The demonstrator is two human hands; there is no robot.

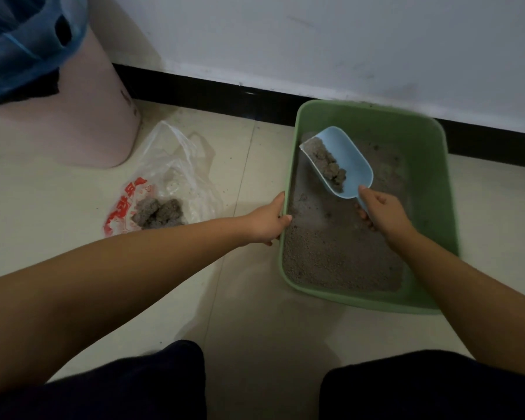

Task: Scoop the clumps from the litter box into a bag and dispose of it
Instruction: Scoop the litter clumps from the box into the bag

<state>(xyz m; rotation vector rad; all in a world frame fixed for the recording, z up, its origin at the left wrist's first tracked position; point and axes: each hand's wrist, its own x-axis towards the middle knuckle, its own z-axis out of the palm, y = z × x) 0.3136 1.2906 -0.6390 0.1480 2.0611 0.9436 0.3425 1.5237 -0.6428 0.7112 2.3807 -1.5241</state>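
A green litter box [434,189] with grey litter [337,256] sits on the tiled floor by the wall. My left hand [267,222] grips its left rim. Over the litter, my right hand [382,210] holds the handle of a light blue scoop [349,159]. Grey clumps [328,166] lie in the scoop. To the left of the box lies a clear plastic bag [170,165] with red print, open on the floor, with more grey clumps [159,212] inside it.
A pink bin [97,116] lined with a blue bag [22,47] stands at the far left, against the wall. A black skirting board [212,92] runs behind the box. My dark-clothed knees [431,386] fill the bottom of the view.
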